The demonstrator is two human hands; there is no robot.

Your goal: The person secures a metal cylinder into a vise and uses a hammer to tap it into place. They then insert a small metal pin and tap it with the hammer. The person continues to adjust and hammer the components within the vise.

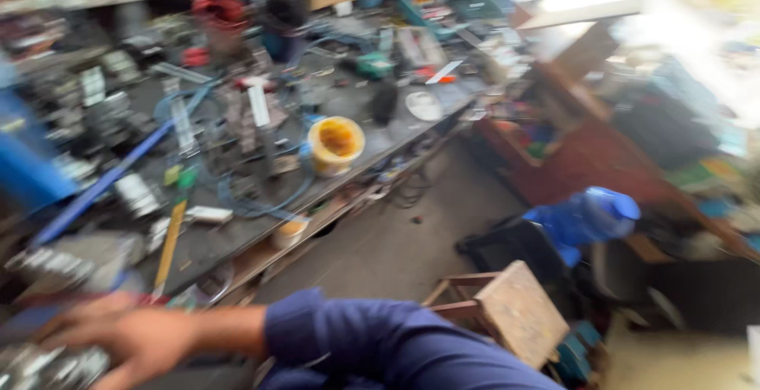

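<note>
While the head view smears with motion blur, one hand (131, 342) shows at the bottom left, reaching out from a dark blue sleeve (380, 342) that crosses the lower frame. It is hard to say which hand this is; the arm comes in from the right and stretches leftward across the body, so it is probably the right, and the other hand is out of shot. Fingers are spread and pointing left, palm down, and whether they are closing on anything I cannot tell through the blur. Just under and left of the fingertips sits a pile of grey metal parts (47, 366), the nearest thing to the hand, touching or almost touching; its shape and long axis cannot be read. Up and right of the hand a yellow-handled tool (170, 243) lies on the bench (237, 235), its length running away from the hand toward the far side. Further along stand a yellow tub (336, 144), a blue hose (103, 184) and heaps of clutter. The bench runs diagonally up to the right. Beyond it there is bare floor (396, 239), a wooden stool (507, 311) close by the sleeve, and a blue container (590, 216) further right.
</note>
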